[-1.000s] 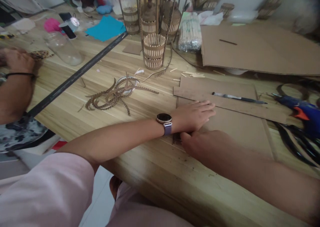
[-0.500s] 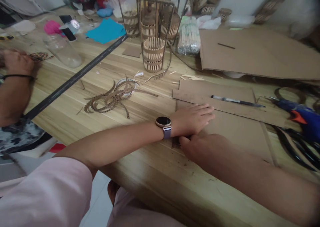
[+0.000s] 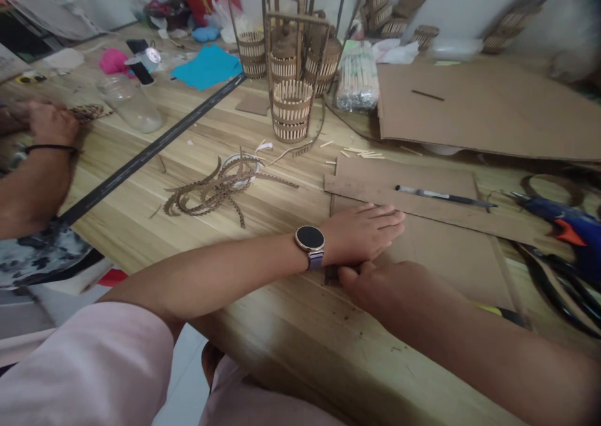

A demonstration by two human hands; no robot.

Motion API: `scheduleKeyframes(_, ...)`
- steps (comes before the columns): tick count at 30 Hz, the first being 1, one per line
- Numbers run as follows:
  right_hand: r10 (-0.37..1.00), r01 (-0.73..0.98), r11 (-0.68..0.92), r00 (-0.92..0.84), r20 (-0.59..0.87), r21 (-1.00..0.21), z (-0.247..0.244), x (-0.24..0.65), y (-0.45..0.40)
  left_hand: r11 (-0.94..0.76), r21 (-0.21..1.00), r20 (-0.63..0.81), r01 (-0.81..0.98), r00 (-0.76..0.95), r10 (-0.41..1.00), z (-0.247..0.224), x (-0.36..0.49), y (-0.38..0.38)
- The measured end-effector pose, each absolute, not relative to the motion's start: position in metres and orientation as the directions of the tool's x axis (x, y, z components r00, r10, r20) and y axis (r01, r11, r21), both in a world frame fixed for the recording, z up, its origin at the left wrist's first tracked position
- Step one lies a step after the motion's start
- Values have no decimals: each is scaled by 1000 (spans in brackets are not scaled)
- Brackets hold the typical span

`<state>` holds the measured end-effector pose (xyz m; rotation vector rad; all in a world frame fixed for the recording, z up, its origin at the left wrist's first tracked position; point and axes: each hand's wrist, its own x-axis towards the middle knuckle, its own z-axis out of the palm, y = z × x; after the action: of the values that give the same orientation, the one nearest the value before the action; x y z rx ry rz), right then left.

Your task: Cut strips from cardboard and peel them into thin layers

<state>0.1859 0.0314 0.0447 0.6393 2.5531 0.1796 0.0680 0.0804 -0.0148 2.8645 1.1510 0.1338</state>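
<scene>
My left hand (image 3: 364,231), with a watch (image 3: 310,239) on its wrist, lies flat with fingers stretched on a cardboard sheet (image 3: 451,251). Just below it, my right hand (image 3: 380,282) is closed at the sheet's near left corner, thumb and fingers together; whatever its fingers hold is hidden under the two hands. A cardboard strip (image 3: 366,191) lies across the sheet beyond my left fingers, and a pen (image 3: 446,196) rests on that strip.
Toothed brown strips (image 3: 206,191) lie left of my hands. Slatted baskets (image 3: 291,110) with tall handles stand behind. A blue glue gun (image 3: 558,219) and black-handled scissors (image 3: 558,282) are at the right. Another person's hand (image 3: 51,122) is at the left, near a jar (image 3: 131,104).
The view has shifted slightly, so the table's contents appear a little lower. A yellow-and-black tool end now shows beside my right forearm. Both hands keep nearly the same pose on the cardboard.
</scene>
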Motion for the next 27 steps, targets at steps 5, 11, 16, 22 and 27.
scheduleKeyframes(5,473,407,880,-786,-398,243,38,199,33,-736,62,72,674,732,677,-16,67,80)
scheduleKeyframes(11,377,344,917,-913,-156,203,20,223,38,-736,106,80,668,732,676,-15,66,82)
scheduleKeyframes(16,417,428,865,-903,101,260,33,270,42,-795,154,99,587,792,603,-15,65,82)
scheduleKeyframes(22,793,766,528,-599,109,366,29,324,55,-800,287,202,527,783,588,-18,60,84)
scheduleKeyframes(27,855,845,456,-503,125,281,14,323,61,-729,573,425,374,625,655,26,55,38)
